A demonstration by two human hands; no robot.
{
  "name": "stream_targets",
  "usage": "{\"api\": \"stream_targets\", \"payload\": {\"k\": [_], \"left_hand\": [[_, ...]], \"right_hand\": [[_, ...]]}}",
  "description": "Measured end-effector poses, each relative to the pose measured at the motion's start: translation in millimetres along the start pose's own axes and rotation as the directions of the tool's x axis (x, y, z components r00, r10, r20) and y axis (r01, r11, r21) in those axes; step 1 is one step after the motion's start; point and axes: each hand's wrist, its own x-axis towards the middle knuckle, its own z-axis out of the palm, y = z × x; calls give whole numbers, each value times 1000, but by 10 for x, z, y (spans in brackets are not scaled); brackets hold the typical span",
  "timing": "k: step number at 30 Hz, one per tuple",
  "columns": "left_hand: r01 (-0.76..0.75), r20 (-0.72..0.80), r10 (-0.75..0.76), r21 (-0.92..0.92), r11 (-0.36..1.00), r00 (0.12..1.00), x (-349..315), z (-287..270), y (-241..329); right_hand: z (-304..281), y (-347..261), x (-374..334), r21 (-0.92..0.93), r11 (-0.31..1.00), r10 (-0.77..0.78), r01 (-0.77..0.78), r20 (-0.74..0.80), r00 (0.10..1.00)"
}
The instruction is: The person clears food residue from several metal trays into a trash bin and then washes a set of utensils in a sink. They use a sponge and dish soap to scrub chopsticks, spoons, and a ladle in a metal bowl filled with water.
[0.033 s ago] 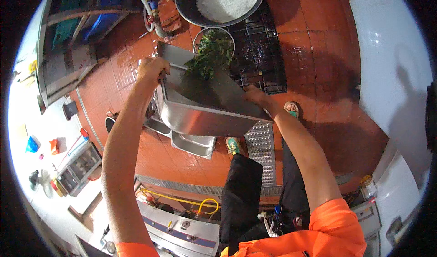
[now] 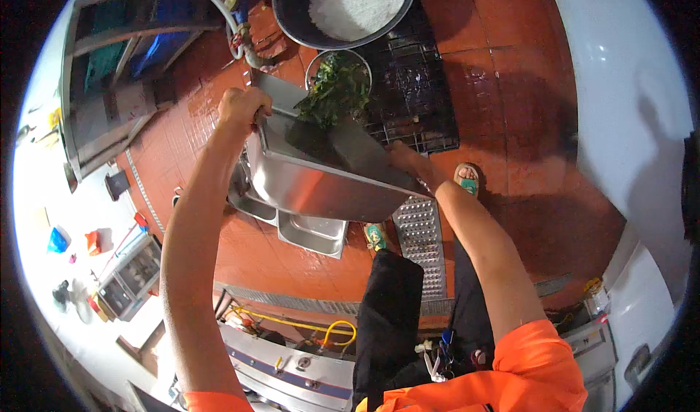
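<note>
A deep rectangular steel pan (image 2: 321,193) hangs tilted away from me, its far end lowered. My left hand (image 2: 245,107) is closed on its left rim, while my right hand (image 2: 410,160) grips the right rim, fingers partly hidden. Dark leafy greens (image 2: 329,97) lie in a heap from the pan's low far edge into a round metal bowl (image 2: 367,63) on the floor. Some bare steel shows inside the pan. Whether leaves still rest on the pan's edge or only in the bowl, I cannot tell.
Beyond the bowl stands a wide dark tub (image 2: 283,27) with white contents (image 2: 357,4). Beside it are a pale hose (image 2: 232,20) and a black grid mat (image 2: 419,91). Smaller steel pans (image 2: 313,246) sit beneath the held pan, near a perforated metal strip (image 2: 423,248) by my feet.
The tub, bowl and hose appear slightly higher and farther left in the picture. Both hands keep their hold on the tilted pan, which has barely moved.
</note>
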Motion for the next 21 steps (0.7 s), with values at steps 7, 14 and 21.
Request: {"api": "stream_targets", "payload": {"k": [7, 14, 21], "left_hand": [[-127, 51, 118, 255, 958, 992, 240, 335, 420], [-183, 119, 159, 239, 954, 980, -107, 392, 818], [-281, 174, 240, 277, 919, 955, -157, 76, 416]], "right_hand": [[34, 171, -8, 183, 969, -175, 164, 49, 983], [312, 440, 88, 37, 959, -281, 283, -51, 958], [287, 429, -49, -117, 958, -263, 260, -5, 965]]}}
